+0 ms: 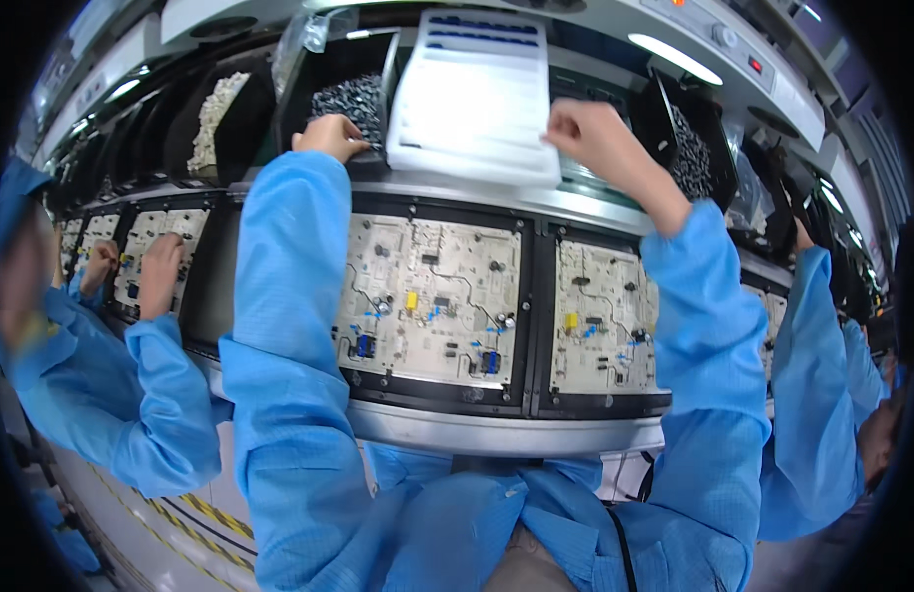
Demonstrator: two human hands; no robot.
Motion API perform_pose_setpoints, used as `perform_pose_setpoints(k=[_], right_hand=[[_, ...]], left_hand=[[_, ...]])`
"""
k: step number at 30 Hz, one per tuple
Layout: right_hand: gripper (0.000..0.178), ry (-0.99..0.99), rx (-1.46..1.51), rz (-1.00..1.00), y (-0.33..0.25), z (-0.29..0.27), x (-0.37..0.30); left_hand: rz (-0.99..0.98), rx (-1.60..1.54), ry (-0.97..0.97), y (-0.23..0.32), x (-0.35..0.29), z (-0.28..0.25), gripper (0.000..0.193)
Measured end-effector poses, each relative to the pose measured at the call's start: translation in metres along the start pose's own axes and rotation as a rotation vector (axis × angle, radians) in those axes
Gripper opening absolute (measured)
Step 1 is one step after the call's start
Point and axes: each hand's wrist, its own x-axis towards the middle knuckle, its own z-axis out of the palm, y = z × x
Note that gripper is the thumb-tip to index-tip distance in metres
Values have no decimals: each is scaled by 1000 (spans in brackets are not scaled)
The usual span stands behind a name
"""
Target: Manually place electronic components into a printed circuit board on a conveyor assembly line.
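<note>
The white tray [467,118] is lying beyond the row of boards, with dark blue parts [481,35] sitting in rows at its far end and glare washing out its middle. The person's right hand [580,130] is resting at the tray's right edge, thumb and fingertips curled close together; blur is hiding whether they are pinching the edge, merely touching it or holding a small part. Just left of the tray, the left hand [333,138] is hanging at the near end of a black bin [353,57] holding a heap of small dark parts [346,97]; its fingers are sitting bent, nearly meeting the thumb, and I cannot tell whether they are grasping a part. The step in hand is apparently part picking, and the next move is probably calling for a secure fingertip pinch on one piece before taking it to a board. Nearer the person, two pale circuit boards [417,345], populated with components, are lying in black frames [529,316]. Further left, a co-worker's hand [159,276] is hovering over another board.
</note>
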Motion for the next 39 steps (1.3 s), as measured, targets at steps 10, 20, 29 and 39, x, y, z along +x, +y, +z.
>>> perform_pose_setpoints(k=[10,20,29,39], right_hand=[[20,224,77,128,63,118,215],[14,207,-116,163,40,134,234],[29,386,26,113,47,93,191],[27,232,161,-141,-86,-36,-80]], left_hand=[[118,134,211,11,-10,18,23],[46,16,150,7,-6,19,15],[150,92,139,27,14,35,14],[333,9,514,38,-23,13,19]])
